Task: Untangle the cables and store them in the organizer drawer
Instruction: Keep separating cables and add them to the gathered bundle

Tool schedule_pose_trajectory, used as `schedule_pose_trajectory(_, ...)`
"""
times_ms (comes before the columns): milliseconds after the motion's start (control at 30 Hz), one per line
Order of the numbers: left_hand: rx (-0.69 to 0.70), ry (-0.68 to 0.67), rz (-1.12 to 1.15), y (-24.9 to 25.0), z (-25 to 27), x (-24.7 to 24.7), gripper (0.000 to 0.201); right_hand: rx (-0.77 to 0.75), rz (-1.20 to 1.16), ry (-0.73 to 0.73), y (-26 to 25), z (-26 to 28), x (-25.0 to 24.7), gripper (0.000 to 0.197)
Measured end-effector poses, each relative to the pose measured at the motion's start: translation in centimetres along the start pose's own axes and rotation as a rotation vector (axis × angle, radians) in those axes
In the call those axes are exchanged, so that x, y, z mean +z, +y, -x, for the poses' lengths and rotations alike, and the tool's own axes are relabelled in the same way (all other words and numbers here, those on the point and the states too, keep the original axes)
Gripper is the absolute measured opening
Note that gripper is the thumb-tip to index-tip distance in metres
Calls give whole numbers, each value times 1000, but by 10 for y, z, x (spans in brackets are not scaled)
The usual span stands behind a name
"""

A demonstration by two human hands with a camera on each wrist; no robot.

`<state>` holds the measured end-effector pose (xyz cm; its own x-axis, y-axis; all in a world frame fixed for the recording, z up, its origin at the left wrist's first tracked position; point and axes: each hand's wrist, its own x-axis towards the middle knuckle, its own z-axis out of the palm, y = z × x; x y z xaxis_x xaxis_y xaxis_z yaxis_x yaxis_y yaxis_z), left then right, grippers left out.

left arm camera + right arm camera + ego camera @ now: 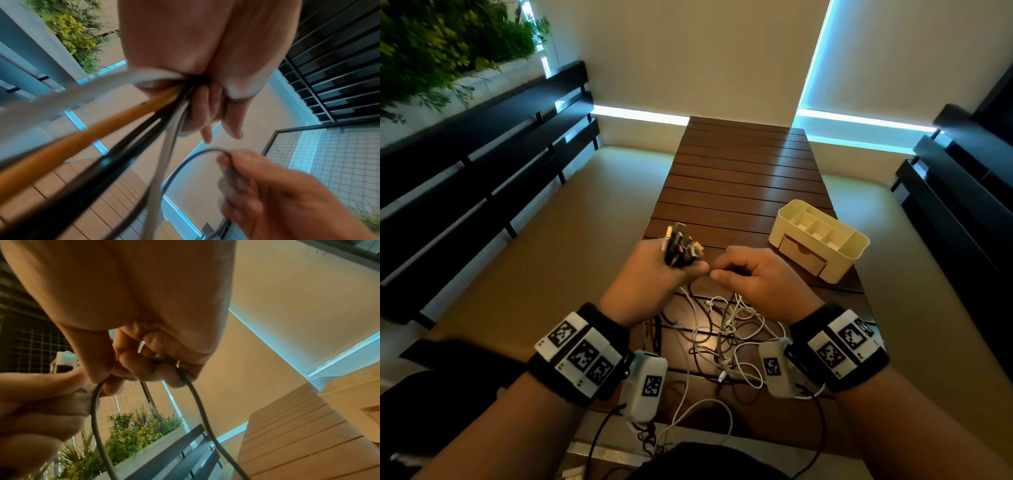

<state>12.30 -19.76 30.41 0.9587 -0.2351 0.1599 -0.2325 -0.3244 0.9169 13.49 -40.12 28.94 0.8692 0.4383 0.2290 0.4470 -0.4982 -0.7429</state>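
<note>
My left hand (661,270) is held above the wooden table (739,178) and grips a bundle of cable ends (681,248), their plugs sticking up out of the fist. In the left wrist view the bundle (115,123) shows orange, black and grey cords. My right hand (750,274), just to the right, pinches a loop of dark cable (197,402) between its curled fingers. A tangle of white and dark cables (722,339) lies on the table beneath both hands. The cream organizer (822,240) with its drawer (803,253) closed stands at the right.
Black slatted benches (482,164) run along the left and right sides of the table. A planter with green plants (448,44) sits at the far left. Some cables hang over the table's near edge (688,431) toward my lap.
</note>
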Motion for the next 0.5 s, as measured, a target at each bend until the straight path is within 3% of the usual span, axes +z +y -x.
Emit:
schedule_pose_trajectory(167, -62, -59, 34, 1, 2, 0, 35, -18, -79, 55, -10, 1, -7, 10)
schedule_pose_trajectory(367, -143, 128, 241, -6, 1, -16, 18, 157, -194, 89, 11, 10, -3, 15)
schedule_pose_trajectory(500, -157, 163, 103, -13, -1, -15, 18, 176, -111, 130, 17, 8, -1, 15)
